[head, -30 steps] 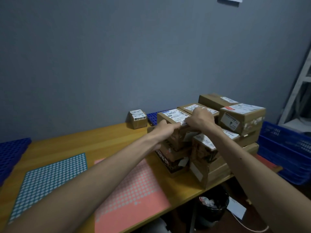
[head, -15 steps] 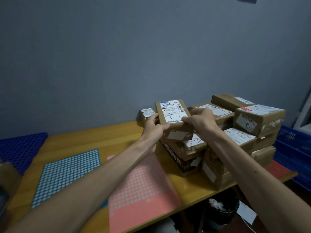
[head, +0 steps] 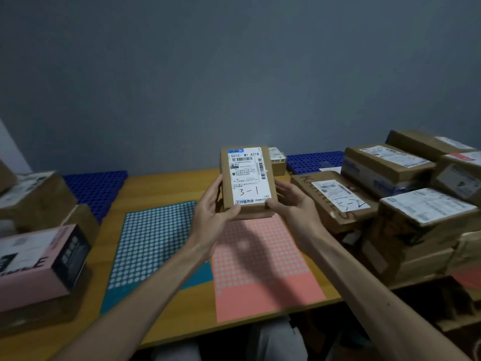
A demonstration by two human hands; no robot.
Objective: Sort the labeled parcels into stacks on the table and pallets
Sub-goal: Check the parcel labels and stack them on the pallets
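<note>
Lifted off the right-hand pile since a second ago: the parcel (head: 247, 182) you were gripping there is now up in the air, above the far end of the pink mat (head: 260, 269), label facing you.

Both hands grasp it. Your left hand (head: 213, 207) has its thumb over the lower left corner and fingers behind. Your right hand (head: 291, 201) has its thumb at the lower right corner and fingers along the side.

It's tilted up toward your face, probably so you can read the handwritten "3-1" and pick its stack. Thumbs stay at the bottom corners, so the barcode and number show.

Room:
- The teal mat (head: 153, 238) and pink mat lie flat and bare side by side on the table (head: 161, 183), right under your arms. Easy set-down.
- Right side is crowded. The pile (head: 416, 204) sits just beside your right forearm, and the "5-2" parcel (head: 335, 199) is nearest. Watch your elbow.
- Left side has a pink box (head: 39, 261) on brown cartons near the table edge.
- A blue pallet (head: 96, 186) sits behind the left boxes, reachable over the table's far left corner.
- A small box (head: 277, 157) stands behind the held parcel, apart from it.
</note>
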